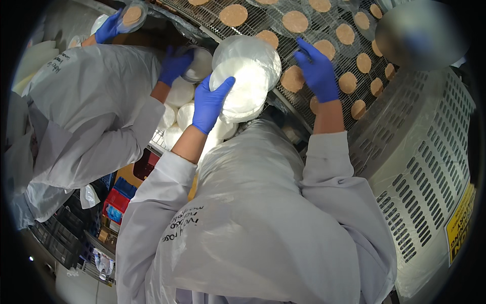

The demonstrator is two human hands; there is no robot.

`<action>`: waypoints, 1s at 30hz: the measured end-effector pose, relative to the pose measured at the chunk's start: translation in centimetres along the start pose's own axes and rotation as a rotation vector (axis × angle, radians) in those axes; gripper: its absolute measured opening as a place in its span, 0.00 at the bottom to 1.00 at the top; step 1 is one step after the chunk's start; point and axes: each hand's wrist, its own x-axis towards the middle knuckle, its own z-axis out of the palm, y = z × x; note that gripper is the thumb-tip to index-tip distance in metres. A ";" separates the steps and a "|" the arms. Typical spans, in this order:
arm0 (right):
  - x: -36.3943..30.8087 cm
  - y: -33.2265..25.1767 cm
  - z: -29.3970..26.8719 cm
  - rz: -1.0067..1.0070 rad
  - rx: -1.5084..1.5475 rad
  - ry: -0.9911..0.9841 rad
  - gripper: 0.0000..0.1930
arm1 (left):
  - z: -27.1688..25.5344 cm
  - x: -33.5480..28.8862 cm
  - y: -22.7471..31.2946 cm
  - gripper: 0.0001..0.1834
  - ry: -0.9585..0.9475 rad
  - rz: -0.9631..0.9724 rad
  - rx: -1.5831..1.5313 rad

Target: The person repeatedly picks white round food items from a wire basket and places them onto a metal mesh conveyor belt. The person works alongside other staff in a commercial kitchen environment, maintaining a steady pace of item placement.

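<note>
My left hand (210,104), in a blue glove, is closed on a stack of clear round plastic containers (248,71), its thumb lying across the top one. In a matching glove, my right hand (318,73) is over the wire-mesh conveyor (329,93), fingers stretched out and apart. It holds nothing that I can see. Close by its fingertips are flat round tan patties, one (292,79) just to the left and another (295,22) farther up. Some patties on the mesh lie on clear round plastic pieces (349,49).
At the left a co-worker in a white coat holds a clear container with a patty (132,16). More round containers (180,92) are piled between us. A slotted metal guard (422,177) bounds the right side. A blurred round object (422,35) covers the upper right.
</note>
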 end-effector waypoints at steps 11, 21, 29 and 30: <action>2.7 2.1 -0.5 0.114 0.083 0.049 0.17 | -1.3 1.0 -2.2 0.20 0.056 -0.011 0.011; 2.0 13.0 -6.3 0.142 -0.714 0.385 0.16 | -0.1 -3.5 -3.9 0.21 0.053 -0.033 0.022; -4.8 8.4 -8.0 0.343 0.037 0.158 0.16 | 0.1 -7.0 1.3 0.21 0.039 -0.003 0.028; -3.5 7.4 -9.5 0.397 0.046 0.308 0.16 | -0.1 -7.3 2.4 0.21 0.030 0.003 0.026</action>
